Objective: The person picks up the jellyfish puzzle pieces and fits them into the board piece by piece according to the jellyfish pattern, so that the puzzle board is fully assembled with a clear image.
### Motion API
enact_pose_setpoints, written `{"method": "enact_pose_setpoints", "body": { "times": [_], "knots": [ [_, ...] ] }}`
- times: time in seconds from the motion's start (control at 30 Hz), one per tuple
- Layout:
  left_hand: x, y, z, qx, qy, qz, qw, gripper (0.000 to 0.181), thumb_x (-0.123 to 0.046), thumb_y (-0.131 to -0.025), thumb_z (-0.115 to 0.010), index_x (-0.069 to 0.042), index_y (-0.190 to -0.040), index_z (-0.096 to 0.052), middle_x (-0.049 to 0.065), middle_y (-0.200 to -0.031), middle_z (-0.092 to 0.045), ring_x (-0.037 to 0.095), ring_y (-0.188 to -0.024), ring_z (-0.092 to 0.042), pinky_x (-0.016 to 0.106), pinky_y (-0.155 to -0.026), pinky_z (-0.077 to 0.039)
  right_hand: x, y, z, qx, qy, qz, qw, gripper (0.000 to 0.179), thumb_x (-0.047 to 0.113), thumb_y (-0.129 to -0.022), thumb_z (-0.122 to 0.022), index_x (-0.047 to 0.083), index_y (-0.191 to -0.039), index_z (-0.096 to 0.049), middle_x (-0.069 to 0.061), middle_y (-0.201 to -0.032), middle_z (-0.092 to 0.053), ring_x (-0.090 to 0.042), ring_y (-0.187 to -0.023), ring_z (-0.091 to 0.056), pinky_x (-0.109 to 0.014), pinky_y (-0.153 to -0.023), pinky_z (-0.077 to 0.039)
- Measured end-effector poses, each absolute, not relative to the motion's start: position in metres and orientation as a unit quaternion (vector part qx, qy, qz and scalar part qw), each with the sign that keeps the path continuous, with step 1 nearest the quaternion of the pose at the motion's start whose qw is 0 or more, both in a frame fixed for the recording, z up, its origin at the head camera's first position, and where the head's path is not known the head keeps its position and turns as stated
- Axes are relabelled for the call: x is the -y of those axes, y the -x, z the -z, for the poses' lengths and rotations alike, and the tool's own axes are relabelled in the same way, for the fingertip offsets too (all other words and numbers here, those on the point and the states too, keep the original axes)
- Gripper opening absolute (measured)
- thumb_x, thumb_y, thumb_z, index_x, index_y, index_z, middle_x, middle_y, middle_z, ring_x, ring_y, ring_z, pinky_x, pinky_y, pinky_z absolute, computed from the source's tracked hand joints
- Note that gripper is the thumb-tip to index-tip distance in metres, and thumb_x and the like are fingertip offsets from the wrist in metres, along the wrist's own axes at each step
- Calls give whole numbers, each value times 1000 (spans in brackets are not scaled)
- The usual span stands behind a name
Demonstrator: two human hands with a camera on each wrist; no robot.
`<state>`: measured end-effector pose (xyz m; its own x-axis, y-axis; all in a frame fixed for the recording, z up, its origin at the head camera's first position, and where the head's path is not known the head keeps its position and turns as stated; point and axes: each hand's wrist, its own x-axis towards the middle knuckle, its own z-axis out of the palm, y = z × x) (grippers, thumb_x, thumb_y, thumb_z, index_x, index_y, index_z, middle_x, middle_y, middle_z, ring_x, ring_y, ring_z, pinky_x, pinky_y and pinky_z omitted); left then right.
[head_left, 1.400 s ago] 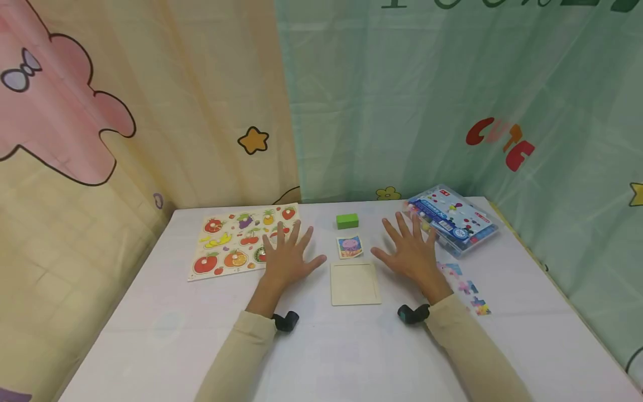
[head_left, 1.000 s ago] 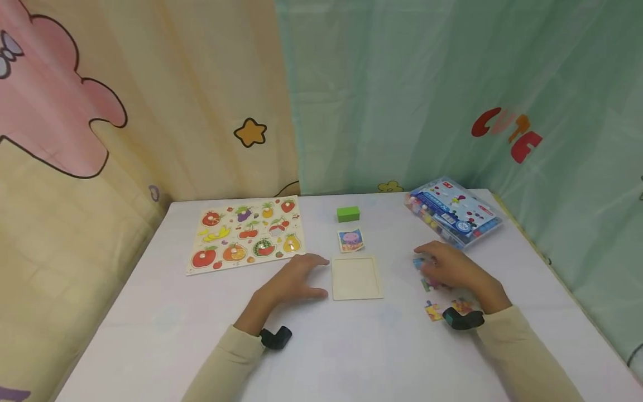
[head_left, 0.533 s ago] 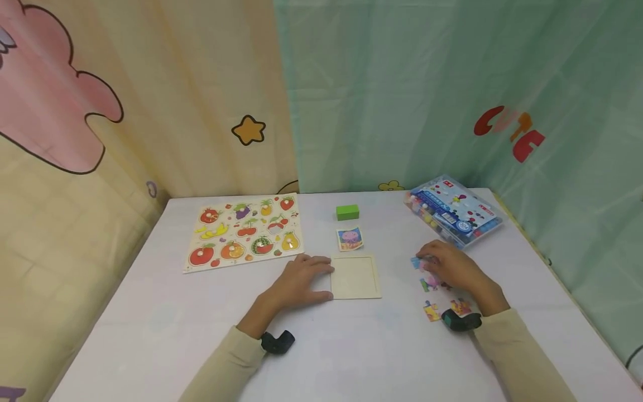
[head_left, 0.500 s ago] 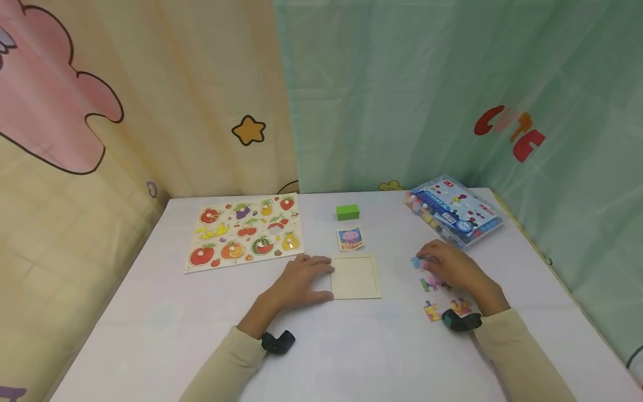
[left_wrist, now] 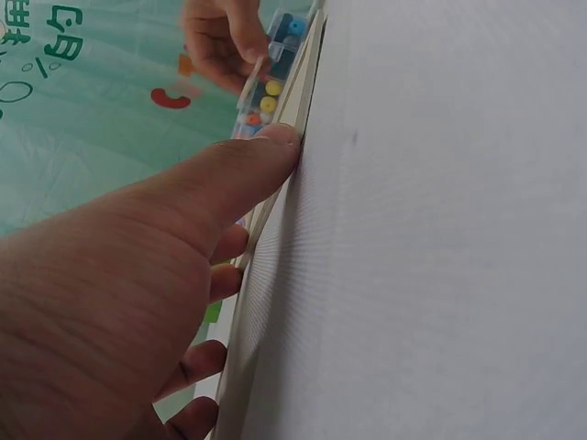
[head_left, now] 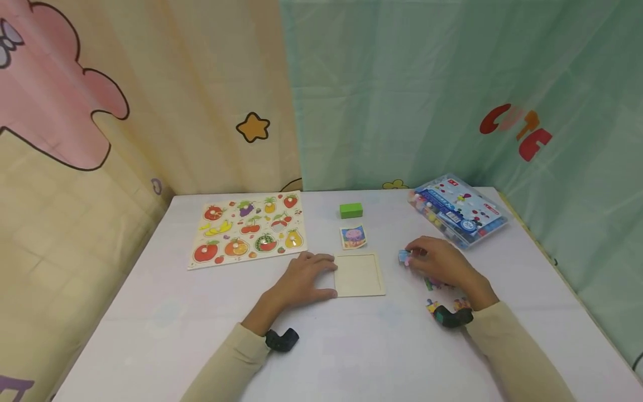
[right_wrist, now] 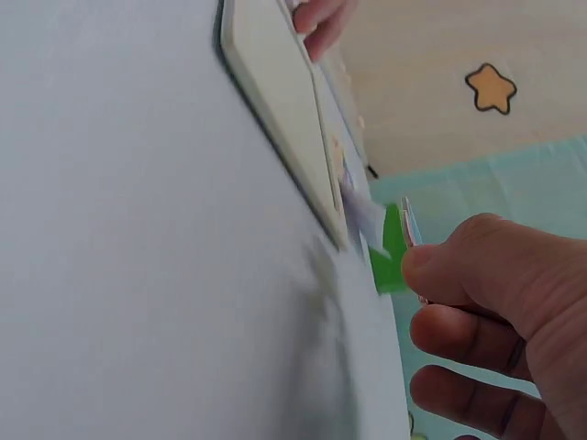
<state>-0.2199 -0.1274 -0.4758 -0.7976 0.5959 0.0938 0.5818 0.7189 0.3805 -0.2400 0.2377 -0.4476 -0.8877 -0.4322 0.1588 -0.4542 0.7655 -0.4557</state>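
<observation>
Puzzle piece (head_left: 403, 257) light blue, apparently part pink; right hand (head_left: 442, 261) pinches it, nearer board (head_left: 359, 276) than before; left hand (head_left: 295, 282), fingers relaxed, touches board.

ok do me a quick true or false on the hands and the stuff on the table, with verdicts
1. The right hand pinches a puzzle piece. True.
2. The left hand lies on the fruit board. False: it touches the left edge of the tray.
3. The picture card lies between the green block and the tray. True.
4. The bead case is at the far left of the table. False: it is at the far right.
5. The green block lies in the tray. False: it is on the table beyond the picture card.
6. Both sleeves are beige. True.
</observation>
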Motion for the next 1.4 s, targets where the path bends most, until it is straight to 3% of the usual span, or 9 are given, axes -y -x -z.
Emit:
{"method": "enact_pose_setpoints", "body": {
  "times": [0.2,0.43,0.8,1.13,1.4],
  "knots": [
    [127,220,475,-929,-314,-196,24,58,-53,-86,-76,-24,-135,-64,-6,-147,-53,21,-125,-44,46,-96,-38,-170,255,436,933,-264,-243,-36,27,25,-89,-80,9,-110,-73,5,-94,-67,-15,-86,-61,-39,-80,-52],
    [126,224,477,-926,-323,-196,17,57,-56,-87,-74,-26,-134,-64,-6,-146,-54,21,-122,-45,44,-93,-39,-120,265,440,923,-299,-234,-60,22,24,-88,-80,10,-104,-73,8,-84,-63,-12,-77,-56,-35,-72,-49],
    [126,221,476,-927,-316,-199,25,57,-54,-87,-75,-26,-135,-64,-6,-147,-53,21,-124,-44,45,-95,-39,-109,267,451,929,-289,-225,-57,19,18,-89,-79,6,-103,-75,5,-77,-57,-14,-73,-52,-32,-68,-45],
    [126,220,474,-929,-311,-199,29,57,-54,-87,-75,-26,-135,-64,-5,-147,-53,22,-124,-45,47,-96,-39,-106,265,449,926,-301,-222,-59,22,18,-89,-78,6,-108,-76,5,-85,-64,-13,-78,-56,-32,-75,-49],
    [127,220,475,-927,-314,-202,25,56,-54,-87,-75,-26,-135,-64,-6,-147,-53,22,-124,-44,46,-96,-39,-105,267,454,924,-310,-216,-52,19,18,-92,-77,9,-108,-78,0,-100,-72,-16,-92,-64,-37,-87,-51]
  ]
}}
